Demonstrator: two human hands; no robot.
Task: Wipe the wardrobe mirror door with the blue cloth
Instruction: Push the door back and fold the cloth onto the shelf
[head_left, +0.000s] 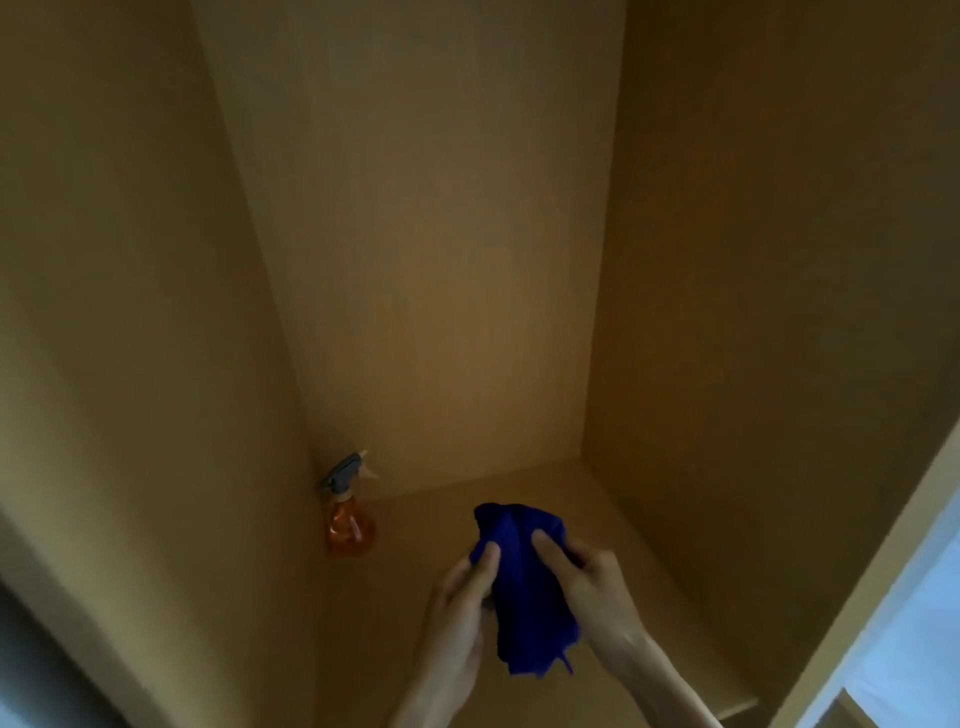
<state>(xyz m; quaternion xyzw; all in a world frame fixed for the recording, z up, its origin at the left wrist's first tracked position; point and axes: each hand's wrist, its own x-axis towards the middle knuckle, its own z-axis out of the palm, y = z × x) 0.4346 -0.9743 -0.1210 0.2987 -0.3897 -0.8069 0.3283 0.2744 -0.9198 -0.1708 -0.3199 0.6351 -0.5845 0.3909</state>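
Here both hands grip the blue cloth.

There is one blue cloth and one orange spray bottle at the far left. Two hands are seen: one left hand and one right hand.

Orange spray bottle — back-left shelf corner

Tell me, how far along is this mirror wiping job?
Barely begun. Done: the crumpled blue cloth is picked up. In hand: left hand and right hand both pinch it inside the brown wooden wardrobe, near an orange spray bottle standing in the corner. Left: all the wiping; no mirror door is recognisable in view.
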